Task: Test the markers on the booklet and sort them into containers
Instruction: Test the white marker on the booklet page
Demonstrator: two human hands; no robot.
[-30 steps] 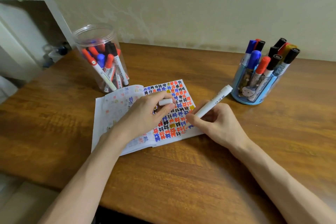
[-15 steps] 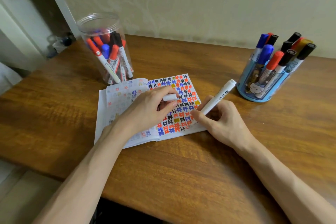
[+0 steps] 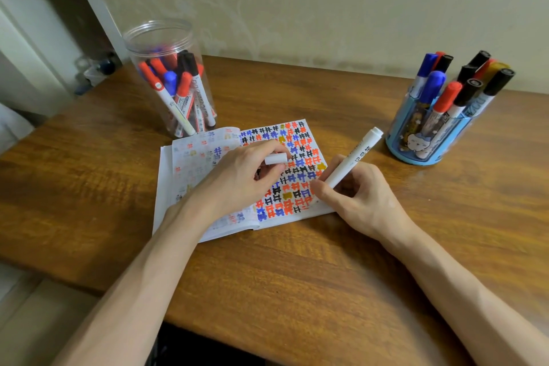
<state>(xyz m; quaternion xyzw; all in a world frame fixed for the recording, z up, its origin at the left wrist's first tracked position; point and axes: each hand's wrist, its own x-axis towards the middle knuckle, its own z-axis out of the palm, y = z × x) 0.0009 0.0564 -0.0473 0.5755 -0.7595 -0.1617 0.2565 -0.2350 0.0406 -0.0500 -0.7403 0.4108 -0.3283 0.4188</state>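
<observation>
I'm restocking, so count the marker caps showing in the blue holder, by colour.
Caps showing in the holder:
Black caps: 5
Red caps: 3
Blue caps: 2
Gold cap: 1
Total: 11

The tip of the white marker (image 3: 353,157) lies hidden behind the right hand (image 3: 365,196). The left hand (image 3: 237,178) covers the middle of the booklet (image 3: 190,163) and part of the cap (image 3: 276,158). The marker's print is too small to read.
</observation>
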